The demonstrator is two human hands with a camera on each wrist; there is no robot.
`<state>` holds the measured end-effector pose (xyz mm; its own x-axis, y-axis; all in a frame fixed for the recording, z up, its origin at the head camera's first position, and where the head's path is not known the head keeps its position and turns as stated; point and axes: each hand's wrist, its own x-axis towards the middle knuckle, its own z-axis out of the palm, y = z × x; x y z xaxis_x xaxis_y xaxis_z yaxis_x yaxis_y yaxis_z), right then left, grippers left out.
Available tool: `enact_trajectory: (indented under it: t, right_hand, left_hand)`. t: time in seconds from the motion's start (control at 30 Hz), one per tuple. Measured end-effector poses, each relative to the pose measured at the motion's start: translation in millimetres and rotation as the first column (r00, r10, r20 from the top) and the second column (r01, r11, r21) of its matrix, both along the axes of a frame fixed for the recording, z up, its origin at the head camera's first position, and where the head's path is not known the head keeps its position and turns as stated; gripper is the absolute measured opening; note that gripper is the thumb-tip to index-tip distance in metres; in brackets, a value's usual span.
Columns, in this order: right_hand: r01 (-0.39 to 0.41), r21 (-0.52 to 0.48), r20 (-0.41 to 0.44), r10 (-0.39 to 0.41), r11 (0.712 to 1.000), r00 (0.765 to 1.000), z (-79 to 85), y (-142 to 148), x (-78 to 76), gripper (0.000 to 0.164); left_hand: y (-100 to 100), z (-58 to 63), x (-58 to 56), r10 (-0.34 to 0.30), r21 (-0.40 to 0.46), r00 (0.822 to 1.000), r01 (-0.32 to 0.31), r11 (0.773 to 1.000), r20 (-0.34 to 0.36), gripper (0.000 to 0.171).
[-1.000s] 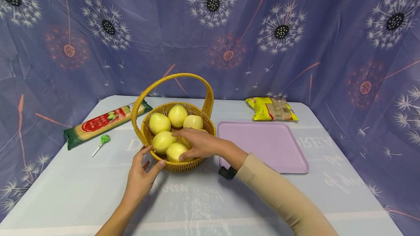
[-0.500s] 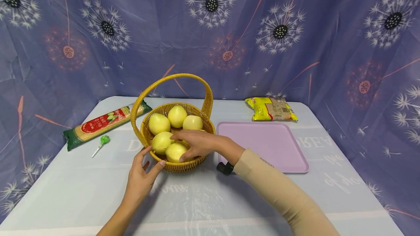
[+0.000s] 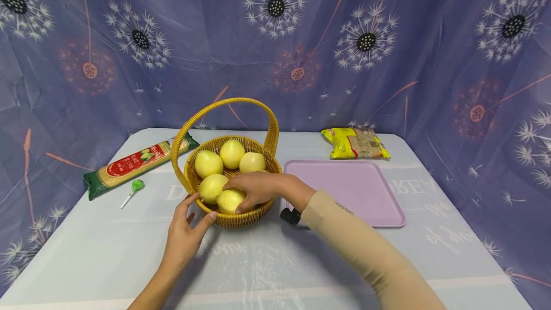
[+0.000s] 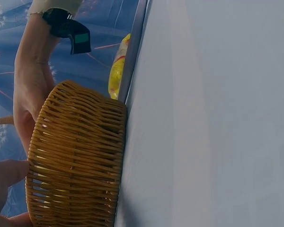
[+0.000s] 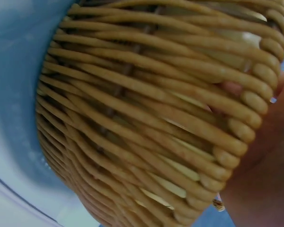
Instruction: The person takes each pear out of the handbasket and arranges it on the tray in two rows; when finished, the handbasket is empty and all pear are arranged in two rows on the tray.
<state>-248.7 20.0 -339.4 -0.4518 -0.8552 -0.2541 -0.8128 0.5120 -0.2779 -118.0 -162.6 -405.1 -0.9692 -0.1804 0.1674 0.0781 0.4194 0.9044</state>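
Far L on the table (image 3: 267,271): noodle pack (image 3: 133,164) lying at a slant, green lollipop (image 3: 137,185) just beside it. Next, L hand (image 3: 185,231) at near-L rim of the wicker basket (image 3: 236,220) — thumb & fingers spread wide, touching rim, not closed round it. Basket's upright, handle up, w/ several pale yellow fruits inside. R hand (image 3: 258,186) is in the basket, thumb & fingers curled round the front fruit (image 3: 229,200) at the near side — some fingertips hidden. Lilac tray (image 3: 344,190) flat just R of basket; yellow packet (image 3: 357,143) behind tray.
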Motion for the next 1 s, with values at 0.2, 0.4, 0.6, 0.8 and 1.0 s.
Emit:
enact_trajectory:
  t: [0.2, 0.4, 0.6, 0.8, 1.0]
  right_hand:
    - [0.022, 0.028, 0.050, -0.023, 0.999, 0.998, 3.4, -1.6, -2.9, 0.063]
    - [0.048, 0.052, 0.037, -0.050, 0.998, 0.998, 4.2, -0.1, -3.7, 0.063]
    - [0.052, 0.038, 0.003, -0.052, 0.998, 0.999, 1.9, 2.8, -3.5, 0.065]
    - [0.073, 0.011, -0.010, -0.072, 0.997, 0.997, -0.1, 5.8, -3.1, 0.070]
    - [0.089, -0.077, 0.032, -0.086, 0.993, 0.996, -3.7, 12.3, -5.4, 0.074]
  left_hand:
    - [-0.5, 0.0, -0.5, -0.003, -0.003, 1.000, 0.003, 1.000, 0.000, 0.063]
    - [-0.5, -0.2, -1.4, 0.005, -0.007, 1.000, -0.005, 1.000, -0.002, 0.063]
    - [-0.1, -1.1, -1.6, 0.014, -0.013, 1.000, -0.014, 1.000, -0.017, 0.063]
    - [-0.1, -1.6, -1.4, 0.012, -0.007, 1.000, -0.012, 1.000, -0.009, 0.063]
    - [0.2, -1.6, -1.5, 0.011, -0.009, 1.000, -0.011, 1.000, 0.008, 0.063]
